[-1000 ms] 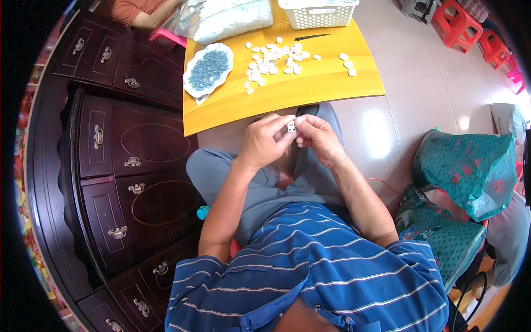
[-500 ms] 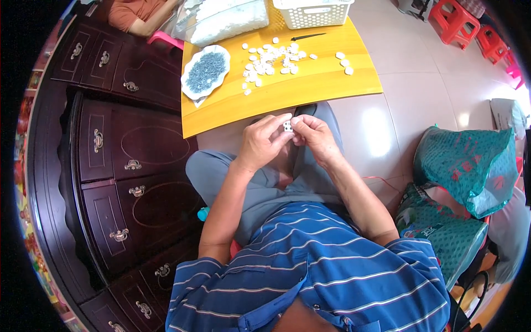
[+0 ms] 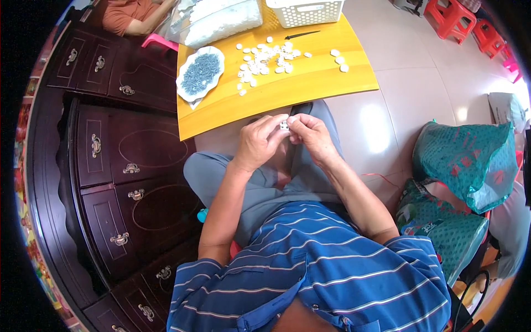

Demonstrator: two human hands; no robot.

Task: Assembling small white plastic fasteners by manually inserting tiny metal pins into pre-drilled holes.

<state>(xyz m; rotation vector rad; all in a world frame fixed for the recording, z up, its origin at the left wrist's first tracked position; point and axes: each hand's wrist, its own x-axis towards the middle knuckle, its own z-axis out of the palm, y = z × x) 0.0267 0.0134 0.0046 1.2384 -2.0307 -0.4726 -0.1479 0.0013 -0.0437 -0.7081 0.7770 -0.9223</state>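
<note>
A small white piece with dark holes (image 3: 284,125) is held up over my lap, just off the table's near edge. My left hand (image 3: 256,143) pinches it between thumb and fingers from the left. My right hand (image 3: 311,138) is closed at the piece's right side, its thumb and forefinger pressed against it. Whether the right fingertips hold anything smaller is hidden. Beyond my hands, many small white pieces (image 3: 260,67) lie scattered on the yellow table (image 3: 310,91). To their left, a white scalloped plate (image 3: 221,57) holds a heap of small dark grey slender parts (image 3: 201,74).
A clear tub of white pieces (image 3: 224,25) and a white perforated basket (image 3: 307,15) stand at the table's far side, near a dark pointed tool (image 3: 302,35). Dark wooden drawers (image 3: 146,141) line the left. Green bags (image 3: 462,160) sit at right; another person's arm (image 3: 145,25) shows far left.
The whole view has shifted slightly, with the table now a little further left. Both hands keep the white piece between them; it appears slightly turned.
</note>
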